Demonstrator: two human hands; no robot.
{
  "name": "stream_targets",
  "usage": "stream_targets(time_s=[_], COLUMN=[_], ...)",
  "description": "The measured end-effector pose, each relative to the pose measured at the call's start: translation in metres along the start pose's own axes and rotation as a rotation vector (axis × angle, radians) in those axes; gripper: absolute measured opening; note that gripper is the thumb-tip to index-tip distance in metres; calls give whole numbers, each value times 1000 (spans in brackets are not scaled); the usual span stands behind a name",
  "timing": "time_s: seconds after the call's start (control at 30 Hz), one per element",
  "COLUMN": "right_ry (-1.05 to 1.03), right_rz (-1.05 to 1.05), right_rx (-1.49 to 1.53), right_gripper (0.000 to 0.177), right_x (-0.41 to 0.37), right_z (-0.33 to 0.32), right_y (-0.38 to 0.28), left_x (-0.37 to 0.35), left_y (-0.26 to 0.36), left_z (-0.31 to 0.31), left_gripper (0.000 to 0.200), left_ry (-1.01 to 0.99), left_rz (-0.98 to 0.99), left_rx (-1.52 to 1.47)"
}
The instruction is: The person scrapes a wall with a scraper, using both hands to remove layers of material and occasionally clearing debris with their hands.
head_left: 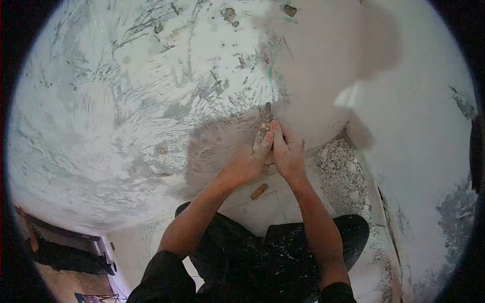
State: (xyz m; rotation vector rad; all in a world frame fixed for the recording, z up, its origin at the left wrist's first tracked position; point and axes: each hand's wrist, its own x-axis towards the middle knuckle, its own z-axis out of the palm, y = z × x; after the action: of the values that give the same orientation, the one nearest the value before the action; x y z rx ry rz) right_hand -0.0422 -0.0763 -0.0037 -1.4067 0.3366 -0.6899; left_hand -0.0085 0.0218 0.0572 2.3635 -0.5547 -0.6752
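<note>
Both my hands are raised in front of the scraped wall (pixel 151 91), close together with the thumbs side by side. My left hand (pixel 248 162) is closed around a narrow, plaster-crusted piece (pixel 261 134) with a dark tip pointing up toward the wall. Fingers of my right hand (pixel 289 157) press on the same piece from the right, thumb extended along it. My grip covers its lower end, and I cannot tell what kind of thing it is. Below my hands, a small brown chunk (pixel 259 191) lies on the pale floor tiles (pixel 247 209).
Grey rubble (pixel 341 174) is heaped in the corner, trailing along the foot of the right wall (pixel 409 141). My bent knees in dark, speckled trousers (pixel 262 262) are below. At lower left, another person's dark-clad leg (pixel 70 256) shows by a doorway.
</note>
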Motion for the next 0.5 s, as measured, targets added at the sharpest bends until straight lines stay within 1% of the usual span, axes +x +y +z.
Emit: stream_targets(time_s=[0.03, 0.07, 0.13, 0.17, 0.23, 0.27, 0.33, 0.37, 0.43, 0.47, 0.5], right_ry=[19, 22, -38, -29, 41, 38, 32, 30, -28, -34, -36], right_rz=[-37, -41, 54, 54, 2, -1, -57, -48, 12, 13, 28], right_rx=[13, 16, -34, -35, 38, 38, -29, -36, -177, -181, -192], right_gripper=[33, 33, 34, 34, 35, 35, 35, 35, 36, 36, 37], right_x=[0, 0, 1, 5, 17, 17, 18, 16, 13, 8, 1], right_z=[1, 0, -3, -4, -5, -6, -17, -21, -24, -22, -21], right_y=[2, 2, -4, -8, -20, -23, -26, -26, -28, -27, -22], left_x=[-3, -4, -4, 2, 13, 13, 14, 9, -6, -7, -3], left_y=[5, 6, 6, 6, 8, 9, 13, 16, 27, 15, -5], left_z=[-2, 1, 9, 7, -4, -4, 1, 5, 8, 16, 29], left_gripper=[68, 68, 73, 73, 74, 74, 72, 72, 73, 73, 72], left_ry=[-17, -16, 114, 108, -16, -12, -48, -54, 69, 71, 197], left_rz=[-77, -73, 129, 134, 183, 184, 84, 78, 112, 109, 299], left_rx=[30, 34, -207, -204, -115, -116, -103, -110, -134, -139, -139])
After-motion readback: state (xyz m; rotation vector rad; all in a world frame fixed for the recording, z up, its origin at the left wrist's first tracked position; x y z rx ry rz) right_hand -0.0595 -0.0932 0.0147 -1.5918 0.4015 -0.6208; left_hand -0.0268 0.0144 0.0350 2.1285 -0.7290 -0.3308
